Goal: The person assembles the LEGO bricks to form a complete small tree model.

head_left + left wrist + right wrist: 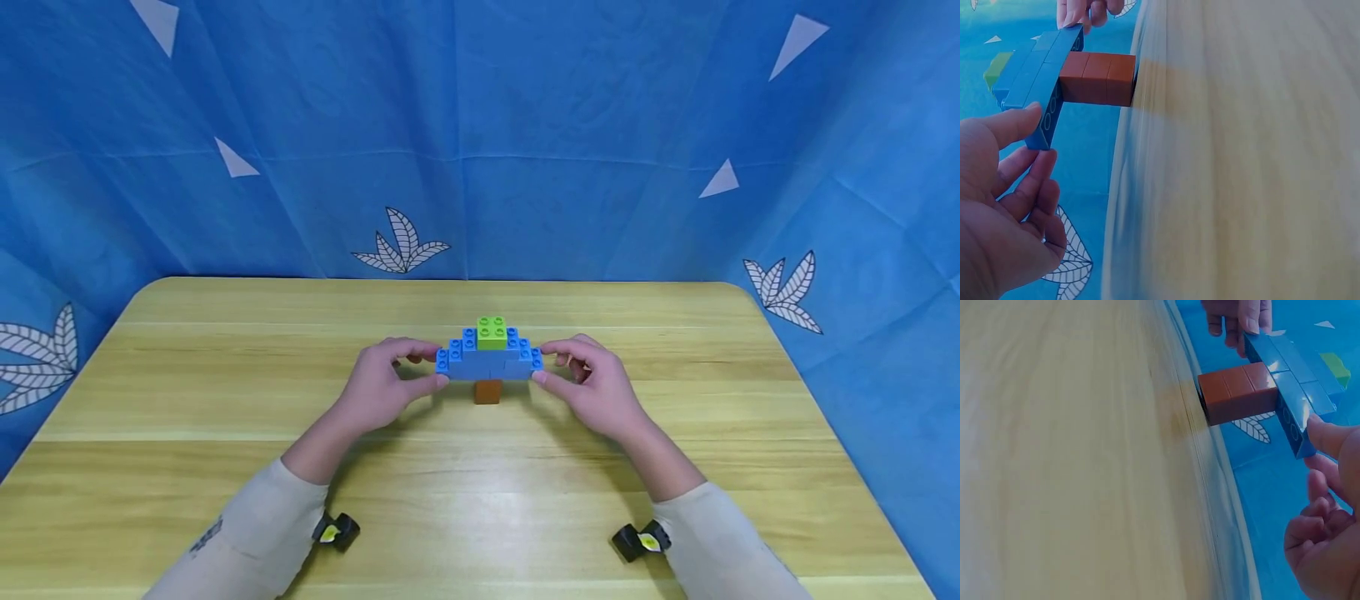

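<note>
Toy building bricks form a tree-like shape in the middle of the head view. Its trunk is a stack of brown bricks [1099, 78], with the lower end right at the tabletop. Stepped layers of blue bricks [474, 364] spread wider than the trunk, and a lime green brick [492, 338] tops them. My left hand [380, 385] pinches the left end of the lowest blue layer between thumb and fingers. At the opposite end, my right hand [597, 385] pinches the same layer, thumb on the near side. In the right wrist view, round sockets show under the blue layer [1294, 403].
The light wooden table [480, 500] reaches back to a blue cloth [480, 150] printed with leaves and white triangles. Black straps with small devices [347, 532] sit at both wrists, over pale sleeves [251, 529].
</note>
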Available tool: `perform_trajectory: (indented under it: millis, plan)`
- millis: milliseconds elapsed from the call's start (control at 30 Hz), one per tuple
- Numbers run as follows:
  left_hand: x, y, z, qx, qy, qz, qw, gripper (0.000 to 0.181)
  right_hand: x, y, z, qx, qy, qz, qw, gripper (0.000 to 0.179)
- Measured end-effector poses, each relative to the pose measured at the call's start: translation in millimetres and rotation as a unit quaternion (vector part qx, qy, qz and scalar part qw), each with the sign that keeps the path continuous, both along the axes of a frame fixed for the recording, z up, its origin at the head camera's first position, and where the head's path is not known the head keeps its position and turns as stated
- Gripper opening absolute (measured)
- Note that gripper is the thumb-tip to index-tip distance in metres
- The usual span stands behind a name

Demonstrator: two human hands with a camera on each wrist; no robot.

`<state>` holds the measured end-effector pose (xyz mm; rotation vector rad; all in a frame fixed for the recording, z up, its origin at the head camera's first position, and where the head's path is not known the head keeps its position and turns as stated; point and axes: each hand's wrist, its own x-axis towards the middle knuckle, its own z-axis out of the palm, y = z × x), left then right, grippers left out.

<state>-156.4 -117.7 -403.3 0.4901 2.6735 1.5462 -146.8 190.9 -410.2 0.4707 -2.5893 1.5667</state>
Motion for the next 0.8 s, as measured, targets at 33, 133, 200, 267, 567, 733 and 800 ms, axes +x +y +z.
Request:
perform_trajectory:
  millis: [33,133,200,267,567,733,800]
  plan:
    - [-0.1,0.4,-0.2,0.001,-0.003,0.003,1.0000,0.034,-0.8,-0.3,-0.8,-0.001,0.004,-0.001,1.0000,0.027]
    - [-0.7,1.7,-0.4,0.003,-0.008,0.012,0.9999,0.035,-3.3,-1.6,-2.3,-0.010,-0.003,-0.008,0.9999,0.027]
    - [-1.1,2.7,-0.5,0.003,-0.008,0.017,0.9998,0.036,-5.5,-2.5,-3.3,-0.017,-0.015,-0.015,0.9996,0.026]
    - [-1.8,3.9,-0.8,0.002,-0.009,0.025,0.9996,0.037,-7.6,-3.7,-3.6,-0.021,-0.025,-0.022,0.9992,0.027]
    - [-8.7,11.8,-3.6,0.031,-0.054,0.078,0.9950,0.037,-16.6,-10.1,-1.6,-0.027,-0.060,-0.069,0.9954,0.032]
    - [-12.5,17.0,-7.0,0.056,-0.078,0.101,0.9903,0.035,-20.1,-16.5,-1.4,-0.042,-0.081,-0.098,0.9910,0.032]
    - [-14.2,19.0,-8.6,0.074,-0.089,0.110,0.9871,0.035,-21.6,-19.5,-2.4,-0.055,-0.094,-0.108,0.9883,0.032]
